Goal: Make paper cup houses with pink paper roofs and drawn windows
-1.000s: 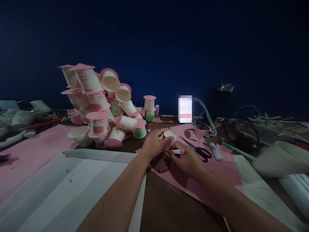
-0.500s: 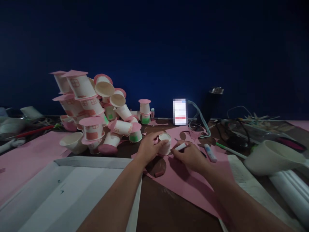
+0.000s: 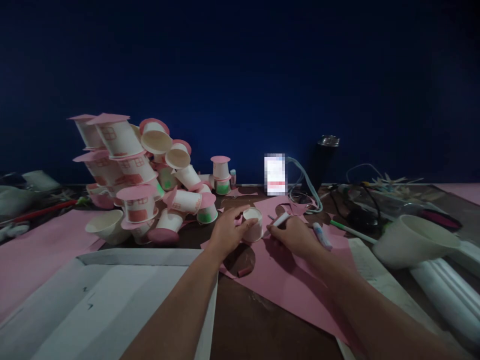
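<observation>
A small white paper cup [image 3: 253, 231] stands on or just over pink paper, and my left hand [image 3: 228, 231] grips it round the near left side, thumb on its front. In my right hand [image 3: 294, 235] is a white marker [image 3: 280, 220], pinched in a writing grip with its tip end low by the cup's right side. Whether the tip touches the cup, I cannot tell. A dark red cap [image 3: 245, 271] lies on the brown table in front of the cup.
Stacked paper cups with pink roofs [image 3: 138, 192] rise at the left. A white box lid [image 3: 123, 300] lies in front. Rightward are a glue tube [image 3: 321, 236], a green-tipped stick [image 3: 352, 231] and a large white cup [image 3: 414, 242]. A lit phone [image 3: 275, 175] stands at the back.
The whole view has shifted slightly. My right hand and marker have tilted a little beside the cup; my left hand still grips the cup.
</observation>
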Demonstrator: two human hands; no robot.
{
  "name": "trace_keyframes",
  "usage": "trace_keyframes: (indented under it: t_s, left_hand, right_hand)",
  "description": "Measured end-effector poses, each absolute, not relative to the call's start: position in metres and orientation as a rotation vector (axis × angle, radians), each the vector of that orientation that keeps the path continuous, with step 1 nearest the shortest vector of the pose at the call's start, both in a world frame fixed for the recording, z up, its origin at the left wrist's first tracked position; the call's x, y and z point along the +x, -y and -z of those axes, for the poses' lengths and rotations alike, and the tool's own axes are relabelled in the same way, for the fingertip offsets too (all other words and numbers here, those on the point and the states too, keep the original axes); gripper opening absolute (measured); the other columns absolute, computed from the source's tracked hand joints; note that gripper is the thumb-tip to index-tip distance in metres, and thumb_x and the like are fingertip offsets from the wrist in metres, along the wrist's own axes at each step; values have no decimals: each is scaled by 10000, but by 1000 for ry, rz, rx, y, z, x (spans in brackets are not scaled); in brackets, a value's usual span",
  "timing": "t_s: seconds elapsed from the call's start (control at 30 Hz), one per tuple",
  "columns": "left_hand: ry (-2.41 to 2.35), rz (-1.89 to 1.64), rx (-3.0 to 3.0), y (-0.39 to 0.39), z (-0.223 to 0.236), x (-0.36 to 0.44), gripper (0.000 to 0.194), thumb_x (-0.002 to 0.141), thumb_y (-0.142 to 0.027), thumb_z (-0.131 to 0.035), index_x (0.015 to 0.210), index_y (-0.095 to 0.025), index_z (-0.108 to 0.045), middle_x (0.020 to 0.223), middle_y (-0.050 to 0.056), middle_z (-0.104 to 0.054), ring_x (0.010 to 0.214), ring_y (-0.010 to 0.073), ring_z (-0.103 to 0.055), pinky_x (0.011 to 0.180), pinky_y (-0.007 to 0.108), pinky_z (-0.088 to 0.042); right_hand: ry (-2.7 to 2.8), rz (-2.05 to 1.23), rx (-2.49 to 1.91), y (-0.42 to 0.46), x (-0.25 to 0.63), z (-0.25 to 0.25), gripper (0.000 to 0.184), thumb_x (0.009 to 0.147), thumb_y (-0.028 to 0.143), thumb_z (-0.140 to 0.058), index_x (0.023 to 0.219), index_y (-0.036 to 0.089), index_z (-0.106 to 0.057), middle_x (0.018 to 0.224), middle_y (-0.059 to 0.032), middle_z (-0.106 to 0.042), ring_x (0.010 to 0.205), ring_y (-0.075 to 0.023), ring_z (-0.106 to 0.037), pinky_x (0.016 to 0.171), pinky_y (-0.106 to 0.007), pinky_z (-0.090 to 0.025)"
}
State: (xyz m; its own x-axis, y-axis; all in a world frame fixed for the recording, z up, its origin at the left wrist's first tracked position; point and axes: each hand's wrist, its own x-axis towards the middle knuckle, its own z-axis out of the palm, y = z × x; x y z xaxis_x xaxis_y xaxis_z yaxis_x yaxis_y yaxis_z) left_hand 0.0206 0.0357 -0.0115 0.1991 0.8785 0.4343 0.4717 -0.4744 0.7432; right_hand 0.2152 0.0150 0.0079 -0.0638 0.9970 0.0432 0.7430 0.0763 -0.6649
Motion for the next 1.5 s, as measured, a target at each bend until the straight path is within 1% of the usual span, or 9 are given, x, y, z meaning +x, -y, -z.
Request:
trace_keyframes:
  t_s: [0.17, 0.27, 0.33, 0.47, 0.53, 0.63, 0.93, 1.2, 1.5]
  left_hand:
    - [-1276, -1199, 2017, -37, 14, 21, 440, 820, -429, -642, 1182, -179, -636, 1185, 85, -677, 1048, 232, -616, 941, 368, -466]
    - [-1272, -1193, 2012, -38, 15, 21, 453, 822, -443, -636, 1191, -180, -631, 1186, 86, -675, 1045, 228, -618, 921, 352, -479]
    - [-1265, -1192, 2010, -38, 16, 20, 462, 824, -456, -630, 1196, -181, -626, 1201, 86, -668, 1056, 225, -615, 921, 343, -481]
    - [-1255, -1194, 2014, -38, 15, 20, 470, 828, -470, -622, 1198, -181, -622, 1211, 84, -664, 1075, 225, -609, 952, 351, -464]
    - [-1256, -1196, 2016, -38, 15, 20, 475, 826, -472, -624, 1199, -178, -622, 1205, 87, -666, 1072, 228, -610, 957, 359, -461]
    - [-1259, -1196, 2022, -39, 16, 20, 471, 821, -473, -630, 1196, -186, -625, 1189, 86, -672, 1054, 230, -616, 952, 368, -464]
    - [-1265, -1197, 2035, -39, 17, 20, 463, 822, -472, -628, 1190, -190, -626, 1192, 81, -673, 1051, 225, -620, 943, 362, -468]
    - [-1266, -1187, 2047, -37, 13, 20, 452, 827, -459, -628, 1188, -188, -627, 1227, 76, -661, 1124, 230, -593, 980, 360, -444]
    - [-1279, -1189, 2046, -37, 13, 20, 449, 827, -460, -628, 1188, -193, -627, 1223, 71, -664, 1118, 222, -593, 976, 349, -439]
  right_hand:
    - [1910, -501, -1741, -25, 215, -9, 251, 842, 287, -554, 612, 187, -571, 588, -18, -645, 557, -145, -575, 518, -245, -355]
    - [1940, -460, -1758, -33, 217, -8, 270, 865, 292, -556, 623, 177, -580, 628, -24, -648, 610, -152, -590, 554, -253, -378]
    - [1957, -461, -1783, -38, 219, -8, 273, 883, 302, -562, 652, 163, -600, 663, -23, -652, 642, -151, -606, 588, -256, -418]
    - [1990, -526, -1850, -48, 221, -8, 236, 919, 355, -571, 874, 134, -641, 827, -13, -670, 716, -134, -637, 690, -307, -521]
    - [1995, -551, -1871, -51, 221, -8, 246, 925, 364, -568, 995, 138, -633, 942, -32, -670, 786, -147, -650, 731, -339, -542]
    - [1982, -568, -1889, -53, 220, -6, 265, 927, 353, -566, 1086, 146, -613, 1048, -55, -656, 869, -171, -652, 771, -367, -546]
    - [1940, -668, -1869, -60, 217, -8, 279, 927, 351, -567, 1120, 152, -602, 1084, -59, -647, 894, -180, -650, 777, -375, -548]
    - [1875, -728, -1849, -76, 212, -7, 296, 924, 345, -572, 1156, 163, -587, 1145, -67, -626, 953, -199, -637, 812, -401, -539]
    - [1795, -997, -1738, -91, 206, 3, 295, 925, 339, -571, 1163, 165, -583, 1144, -67, -625, 940, -194, -640, 797, -392, -546]
